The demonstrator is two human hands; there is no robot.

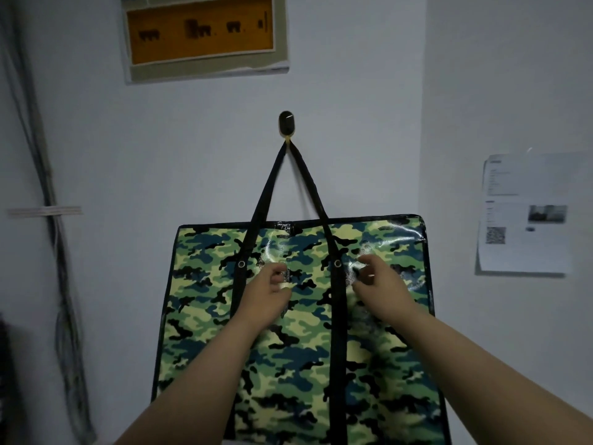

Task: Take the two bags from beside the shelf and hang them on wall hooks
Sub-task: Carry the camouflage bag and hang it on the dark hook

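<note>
A large camouflage bag (pixel 298 364) with black trim hangs flat against the wall. Its two black straps (pixel 266 191) meet at a dark oval wall hook (pixel 286 123) above. My left hand (pixel 268 292) is in front of the bag's upper middle, between the two straps, fingers loosely curled and holding nothing. My right hand (pixel 377 282) is just right of the right strap, fingers spread slightly, also holding nothing. Whether either hand touches the bag's face is unclear. No second bag is in view.
An orange panel in a grey frame (pixel 205 33) is mounted high on the wall. A bundle of cables (pixel 54 252) runs down the left side. A printed paper sheet (pixel 526 213) is stuck to the right-hand wall, past the corner.
</note>
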